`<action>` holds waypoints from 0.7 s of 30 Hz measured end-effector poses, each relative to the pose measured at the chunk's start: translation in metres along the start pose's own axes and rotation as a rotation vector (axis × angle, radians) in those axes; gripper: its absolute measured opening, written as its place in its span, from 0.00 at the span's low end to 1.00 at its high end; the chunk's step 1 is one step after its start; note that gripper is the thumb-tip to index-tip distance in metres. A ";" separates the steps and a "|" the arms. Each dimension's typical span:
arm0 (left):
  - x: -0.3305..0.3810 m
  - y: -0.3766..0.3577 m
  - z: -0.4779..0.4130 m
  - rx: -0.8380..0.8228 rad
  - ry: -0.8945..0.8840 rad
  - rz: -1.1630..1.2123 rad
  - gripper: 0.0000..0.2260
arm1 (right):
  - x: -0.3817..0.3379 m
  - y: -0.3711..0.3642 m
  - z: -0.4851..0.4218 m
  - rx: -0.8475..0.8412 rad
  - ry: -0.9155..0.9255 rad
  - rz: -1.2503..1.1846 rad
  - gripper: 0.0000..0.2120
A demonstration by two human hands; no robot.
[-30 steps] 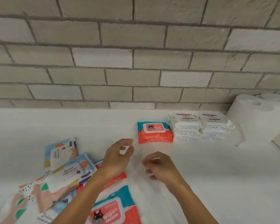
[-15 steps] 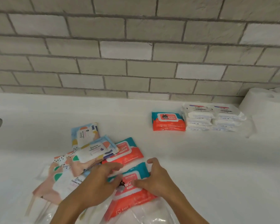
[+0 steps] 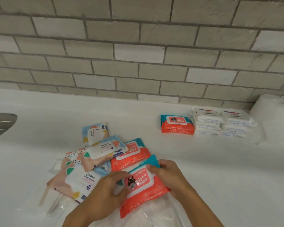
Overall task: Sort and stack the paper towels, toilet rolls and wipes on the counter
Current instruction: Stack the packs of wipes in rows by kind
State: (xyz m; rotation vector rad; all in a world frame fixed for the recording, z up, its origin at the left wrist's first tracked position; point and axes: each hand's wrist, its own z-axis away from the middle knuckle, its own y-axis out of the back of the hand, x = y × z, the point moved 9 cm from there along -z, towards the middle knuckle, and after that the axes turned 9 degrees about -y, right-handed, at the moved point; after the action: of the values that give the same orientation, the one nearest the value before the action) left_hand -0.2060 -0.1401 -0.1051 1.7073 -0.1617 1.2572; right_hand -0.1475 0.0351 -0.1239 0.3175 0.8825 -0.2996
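Gripping one orange-and-teal wipes pack [image 3: 143,187] at the near middle of the white counter [image 3: 220,169]: left hand [image 3: 105,192] curled over its left edge, right hand [image 3: 170,176] curled round its far right corner, fingertips on the teal end. The pack sits askew, its near end over a clear plastic wrapper [image 3: 156,213] and its far end overlapping a second orange pack [image 3: 129,154]

Loose pile, just left of the hands: pastel wipes packs, overlapping at odd angles
- one far [image 3: 96,132]
- one on top in the middle [image 3: 105,149]
- one large near [image 3: 77,179]

Sorted group, far right, near the brick wall [image 3: 138,46]:
- stack of orange packs [image 3: 176,126], flat and squared
- two stacks of white packs [image 3: 206,124] [image 3: 234,124], side by side, the nearer one touching the orange stack
- white toilet rolls [image 3: 272,115], upright, at the frame's right edge

Far left edge: a dark slatted thing [image 3: 0,123], cut off by the frame, kind not clear
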 end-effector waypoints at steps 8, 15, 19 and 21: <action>-0.018 -0.014 0.001 0.018 0.138 0.133 0.29 | -0.017 0.030 0.021 -0.064 0.057 -0.229 0.12; 0.000 -0.016 -0.011 0.292 0.243 0.941 0.25 | -0.027 0.024 0.026 -0.127 0.109 -0.411 0.19; -0.008 -0.015 -0.013 0.360 0.317 1.056 0.28 | -0.029 -0.001 0.025 -0.163 0.087 -0.431 0.19; -0.011 -0.010 -0.012 0.389 0.324 1.037 0.24 | -0.034 -0.013 0.023 -0.178 0.089 -0.422 0.17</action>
State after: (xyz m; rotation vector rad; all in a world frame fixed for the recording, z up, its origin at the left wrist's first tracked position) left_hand -0.2128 -0.1302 -0.1202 1.7388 -0.7076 2.4303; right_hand -0.1565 0.0190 -0.0856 -0.0245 1.0545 -0.5960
